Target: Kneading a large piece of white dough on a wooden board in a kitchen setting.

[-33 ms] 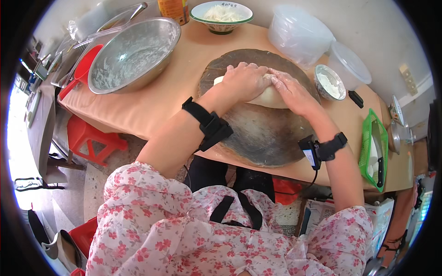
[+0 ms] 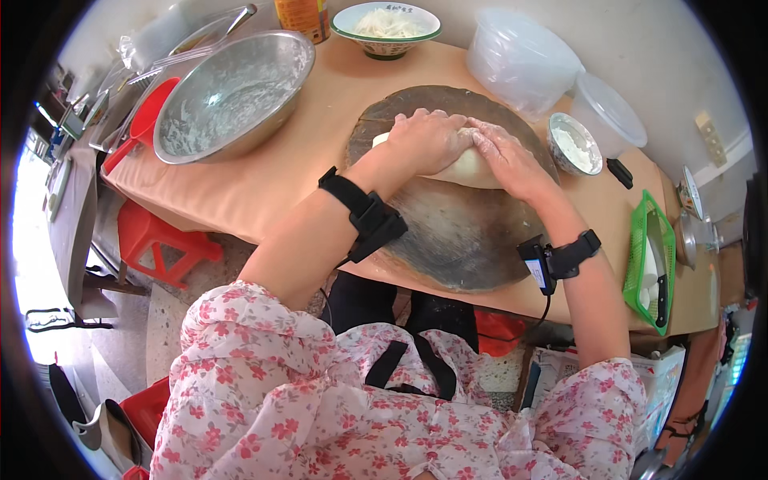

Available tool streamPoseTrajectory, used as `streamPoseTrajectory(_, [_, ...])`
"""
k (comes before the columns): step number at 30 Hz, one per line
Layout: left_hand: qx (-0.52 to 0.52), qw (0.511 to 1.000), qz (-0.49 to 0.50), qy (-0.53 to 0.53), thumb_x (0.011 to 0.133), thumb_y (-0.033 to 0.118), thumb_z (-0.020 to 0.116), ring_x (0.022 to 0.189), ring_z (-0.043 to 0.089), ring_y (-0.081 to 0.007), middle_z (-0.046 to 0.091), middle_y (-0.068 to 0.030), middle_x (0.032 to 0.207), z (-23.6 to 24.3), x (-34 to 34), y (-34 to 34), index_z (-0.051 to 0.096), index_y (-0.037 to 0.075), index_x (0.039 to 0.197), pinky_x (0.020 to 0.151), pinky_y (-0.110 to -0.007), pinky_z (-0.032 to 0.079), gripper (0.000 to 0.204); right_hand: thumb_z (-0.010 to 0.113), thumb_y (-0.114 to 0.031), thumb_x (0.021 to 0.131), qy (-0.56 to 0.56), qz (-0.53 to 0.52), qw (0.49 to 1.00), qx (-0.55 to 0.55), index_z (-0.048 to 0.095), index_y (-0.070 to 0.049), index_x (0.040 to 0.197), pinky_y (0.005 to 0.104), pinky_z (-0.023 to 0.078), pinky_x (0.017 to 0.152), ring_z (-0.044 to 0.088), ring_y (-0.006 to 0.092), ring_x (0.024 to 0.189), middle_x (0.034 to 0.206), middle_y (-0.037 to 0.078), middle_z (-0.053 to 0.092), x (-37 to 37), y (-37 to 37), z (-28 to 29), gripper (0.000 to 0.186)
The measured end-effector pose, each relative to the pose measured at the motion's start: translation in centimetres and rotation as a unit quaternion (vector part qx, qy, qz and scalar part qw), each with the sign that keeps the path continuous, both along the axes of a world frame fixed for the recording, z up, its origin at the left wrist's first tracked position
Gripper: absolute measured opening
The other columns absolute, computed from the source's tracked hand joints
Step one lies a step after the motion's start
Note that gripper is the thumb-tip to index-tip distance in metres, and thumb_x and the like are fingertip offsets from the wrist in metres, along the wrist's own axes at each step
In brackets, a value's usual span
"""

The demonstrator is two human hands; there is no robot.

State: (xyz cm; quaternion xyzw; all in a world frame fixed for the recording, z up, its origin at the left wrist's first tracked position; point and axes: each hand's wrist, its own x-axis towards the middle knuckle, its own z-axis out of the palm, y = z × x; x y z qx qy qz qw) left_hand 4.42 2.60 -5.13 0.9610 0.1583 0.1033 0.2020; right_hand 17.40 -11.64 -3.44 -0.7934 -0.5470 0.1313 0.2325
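Note:
A pale, smooth lump of dough (image 2: 468, 170) lies on a dark round wooden board (image 2: 448, 232) floured in its near part. My left hand (image 2: 428, 142) is wrapped over the dough's top, fingers curled to its far side. From the right, my right hand (image 2: 506, 160) grips the dough, its fingers together and their tips meeting those of my left hand. Flour whitens the fingers of both hands. The dough's middle and far side are mostly hidden under them. Black straps with small devices circle both forearms.
A large floury metal bowl (image 2: 232, 100) stands at left beside a red dipper (image 2: 148, 112). Behind are a bowl of white shreds (image 2: 386, 30) and bagged plastic tubs (image 2: 520, 60). At right sit a flour bowl (image 2: 574, 144) and a green basket (image 2: 646, 260) holding a black-handled knife (image 2: 662, 300).

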Motion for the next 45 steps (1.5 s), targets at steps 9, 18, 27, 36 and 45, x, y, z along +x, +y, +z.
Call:
streamPoseTrajectory(9, [-0.017, 0.997, 0.055, 0.044, 0.096, 0.055, 0.040, 0.128, 0.048, -0.0382, 0.055, -0.0147, 0.137, 0.9, 0.5, -0.1, 0.051, 0.018, 0.139, 0.104, -0.064, 0.031, 0.058, 0.035, -0.049, 0.101, -0.019, 0.015, 0.998, 0.066, 0.050, -0.009, 0.140, 0.0463, 0.032, 0.111, 0.041, 0.0348, 0.135, 0.146, 0.016, 0.045, 0.8, 0.4, -2.3, 0.058])
streamPoseTrajectory(18, [0.229, 0.963, 0.023, -0.137, 0.085, 0.049, 0.063, 0.123, 0.048, -0.0349, 0.050, -0.0147, 0.135, -1.6, -7.2, -6.8, 0.044, 0.019, 0.143, 0.100, -0.064, 0.034, 0.068, 0.058, -0.046, 0.092, -0.259, 0.018, 0.955, 0.145, 0.050, -0.009, 0.139, 0.0535, 0.032, 0.107, 0.039, 0.0420, 0.133, 0.148, 0.019, 0.039, -7.2, -8.1, -2.4, 0.060])
streamPoseTrajectory(27, [0.167, 0.965, -0.027, -0.202, 0.077, 0.043, 0.074, 0.121, 0.048, -0.0348, 0.049, -0.0152, 0.134, -1.1, -11.4, -9.3, 0.045, 0.012, 0.141, 0.105, -0.056, 0.030, 0.077, 0.068, -0.039, 0.085, -0.249, 0.054, 0.954, 0.156, 0.046, -0.007, 0.141, 0.0530, 0.034, 0.104, 0.039, 0.0413, 0.133, 0.147, 0.018, 0.040, -10.2, -12.5, -0.9, 0.067])
streamPoseTrajectory(36, [0.138, 0.989, -0.026, -0.051, 0.088, 0.059, 0.055, 0.124, 0.049, -0.0335, 0.055, -0.0133, 0.130, -0.1, -5.7, -4.1, 0.046, 0.017, 0.139, 0.103, -0.055, 0.033, 0.066, 0.051, -0.057, 0.093, -0.125, 0.043, 0.991, 0.032, 0.039, -0.009, 0.146, 0.0547, 0.034, 0.105, 0.041, 0.0392, 0.132, 0.141, 0.018, 0.046, -4.5, -5.5, -0.4, 0.072])
streamPoseTrajectory(45, [0.038, 0.996, 0.046, 0.062, 0.093, 0.067, 0.042, 0.135, 0.041, -0.0354, 0.052, -0.0144, 0.138, 0.6, -1.1, -0.5, 0.046, 0.020, 0.142, 0.107, -0.066, 0.027, 0.068, 0.029, -0.069, 0.095, 0.009, -0.015, 0.999, -0.041, 0.042, -0.015, 0.146, 0.0618, 0.023, 0.111, 0.035, 0.0377, 0.140, 0.148, 0.018, 0.043, 0.5, -0.8, -1.2, 0.076])
